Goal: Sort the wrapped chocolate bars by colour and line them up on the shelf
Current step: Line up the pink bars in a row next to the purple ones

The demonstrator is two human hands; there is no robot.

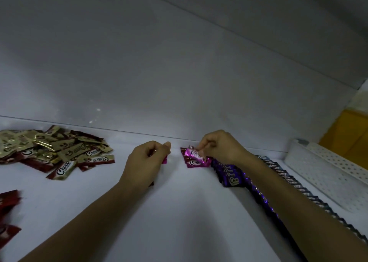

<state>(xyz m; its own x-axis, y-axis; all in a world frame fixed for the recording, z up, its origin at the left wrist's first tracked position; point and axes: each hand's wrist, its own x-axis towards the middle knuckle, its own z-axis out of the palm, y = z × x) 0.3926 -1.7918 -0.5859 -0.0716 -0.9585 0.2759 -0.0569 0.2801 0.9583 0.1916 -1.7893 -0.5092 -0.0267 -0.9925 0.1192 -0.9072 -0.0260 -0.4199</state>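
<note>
On the white shelf (pixel 179 212) my right hand (pixel 221 146) pinches a pink wrapped bar (pixel 194 153) at the far end of a short pink row (pixel 196 162). To the right of it runs a row of purple bars (pixel 232 175), then a row of blue bars (pixel 294 182) partly hidden by my right forearm. My left hand (pixel 147 162) is curled round pink bars (pixel 164 159), of which only an edge shows. A loose pile of gold and dark red bars (pixel 55 154) lies at the back left.
Several red bars (pixel 8 208) lie at the left edge. A white perforated tray (pixel 326 168) stands at the right, with a yellow box (pixel 346 134) behind it. The shelf's back wall (pixel 179 82) rises just beyond the hands.
</note>
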